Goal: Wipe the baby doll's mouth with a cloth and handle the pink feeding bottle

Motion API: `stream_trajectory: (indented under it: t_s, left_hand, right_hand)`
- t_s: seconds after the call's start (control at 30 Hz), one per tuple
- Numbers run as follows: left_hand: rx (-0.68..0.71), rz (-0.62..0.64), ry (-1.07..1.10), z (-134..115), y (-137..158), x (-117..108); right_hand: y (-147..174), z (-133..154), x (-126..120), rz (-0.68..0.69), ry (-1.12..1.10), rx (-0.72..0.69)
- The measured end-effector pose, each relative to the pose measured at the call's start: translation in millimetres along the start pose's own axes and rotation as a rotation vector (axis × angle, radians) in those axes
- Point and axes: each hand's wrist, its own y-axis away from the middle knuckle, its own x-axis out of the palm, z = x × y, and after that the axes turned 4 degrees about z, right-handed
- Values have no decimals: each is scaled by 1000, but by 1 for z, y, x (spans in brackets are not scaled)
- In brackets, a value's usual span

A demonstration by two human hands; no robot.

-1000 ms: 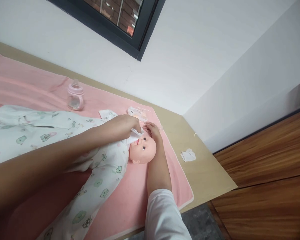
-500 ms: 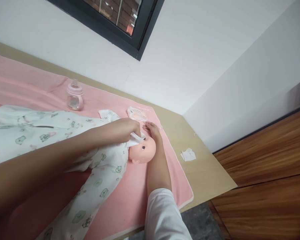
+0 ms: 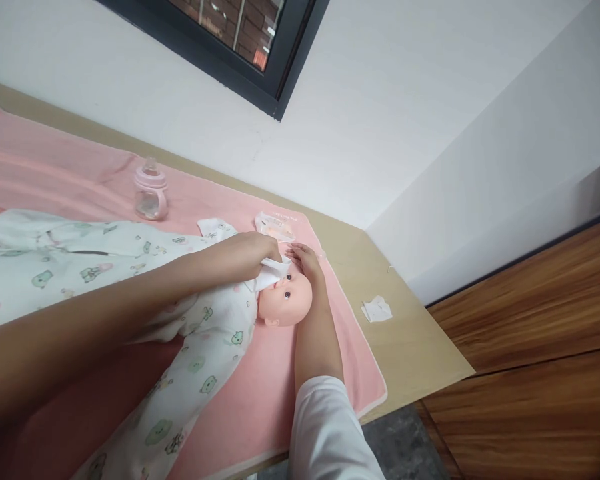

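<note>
A baby doll (image 3: 293,303) lies on its back in a white sleepsuit (image 3: 220,333) printed with green animals. My left hand (image 3: 255,257) is closed on a white wipe (image 3: 275,270) at the doll's cheek and mouth; the wipe hides part of the face. Past the far side of the bald head reaches my right hand (image 3: 305,259), fingers stretched out, with its wrist and forearm along the crown. A small clear packet (image 3: 275,228) lies just beyond both hands on the pink mat (image 3: 275,380).
A pink-lidded baby bottle (image 3: 151,192) stands upright at the mat's far side. On the wooden table (image 3: 410,347), a crumpled white wipe (image 3: 377,309) lies right of the mat. Behind are a white wall and a dark window frame (image 3: 275,100); wooden panels (image 3: 530,313) stand at right.
My left hand has shifted slightly up and left with the wipe, uncovering more of the doll's face near the mouth. My right hand has stayed in place.
</note>
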Motion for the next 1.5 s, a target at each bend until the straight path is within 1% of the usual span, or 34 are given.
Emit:
stream_trajectory:
  t_s: [0.1, 0.3, 0.53, 0.87, 1.0, 1.13, 1.3, 1.43, 1.5]
  left_hand:
    - [-36, 60, -43, -3, 0, -2]
    - [-97, 55, -89, -8, -3, -4]
    - [-109, -24, -85, -3, -1, -4]
    - [-156, -72, -81, 4, -3, -4]
    - [-104, -81, -62, 11, -4, -1]
    - [-35, -85, 45, 20, -2, 3]
    - [9, -19, 145, 26, -3, 7]
    - [17, 44, 150, 27, -4, 9]
    - [6, 47, 128, 27, -4, 11]
  right_hand:
    - [2, 1, 1, -2, 3, -1]
    - [5, 3, 2, -3, 3, -4]
    - [5, 5, 4, -20, -6, 14]
    - [5, 4, 4, -9, -20, 10]
    - [4, 5, 4, -22, -17, 19]
    - [5, 5, 3, -7, -11, 6]
    - [5, 4, 3, -2, -8, 4]
    - [4, 3, 2, 12, -8, -2]
    - [3, 3, 2, 12, -12, -3]
